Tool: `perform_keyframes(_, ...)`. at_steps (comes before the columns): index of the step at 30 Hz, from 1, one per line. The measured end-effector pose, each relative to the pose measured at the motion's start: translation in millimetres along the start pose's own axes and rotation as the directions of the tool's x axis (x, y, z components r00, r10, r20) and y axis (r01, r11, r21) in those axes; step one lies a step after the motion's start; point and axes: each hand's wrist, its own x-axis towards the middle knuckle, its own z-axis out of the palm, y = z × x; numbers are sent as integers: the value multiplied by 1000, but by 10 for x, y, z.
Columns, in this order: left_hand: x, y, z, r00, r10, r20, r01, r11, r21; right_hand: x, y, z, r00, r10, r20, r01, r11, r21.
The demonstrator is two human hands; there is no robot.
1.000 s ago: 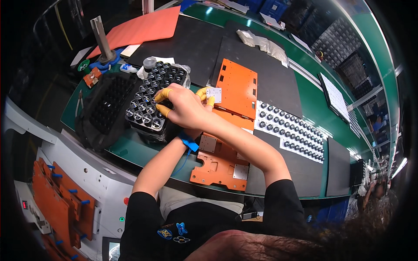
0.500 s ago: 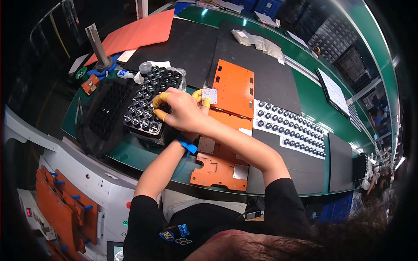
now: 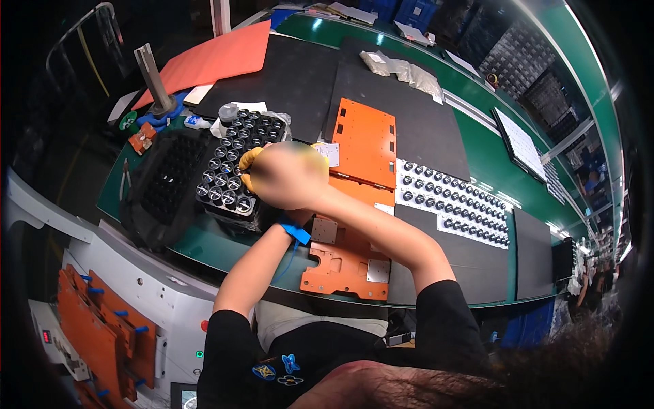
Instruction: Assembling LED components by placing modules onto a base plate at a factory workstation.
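My forearms cross, the right one passing over the left. My right hand (image 3: 283,176), blurred, is at the right side of a black tray (image 3: 228,217) filled with rows of round black parts with shiny tops (image 3: 230,199). Its yellow-covered fingertips are curled at the parts; what lies between them is hidden. Mostly hidden behind it, my left hand (image 3: 319,147) has yellow finger covers too and grips a small light metal plate (image 3: 330,155) with holes. A blue strap (image 3: 296,232) is around my left wrist. Below the plate lies an orange fixture (image 3: 343,264) with light plates set in it.
An orange panel (image 3: 364,143) adjoins the fixture's far side. To the right, white plates carrying rows of black parts (image 3: 453,201) lie on black mats. A second black tray (image 3: 167,178) is at the left, near a metal post (image 3: 155,82). Plastic bags (image 3: 403,73) lie farther back.
The view has shifted slightly. My right hand has turned a little and now covers more of my left hand. The metal plate stays in my left fingers.
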Motion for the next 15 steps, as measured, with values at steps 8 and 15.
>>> perform_keyframes(8,66,15,-71,993,-119,18,117,915,-387,23,22,-4,1000,18,-16,-17,1000,25)
perform_keyframes(15,70,88,-108,971,-223,86,221,702,-678,-51,6,-122,999,33,-32,-29,992,121)
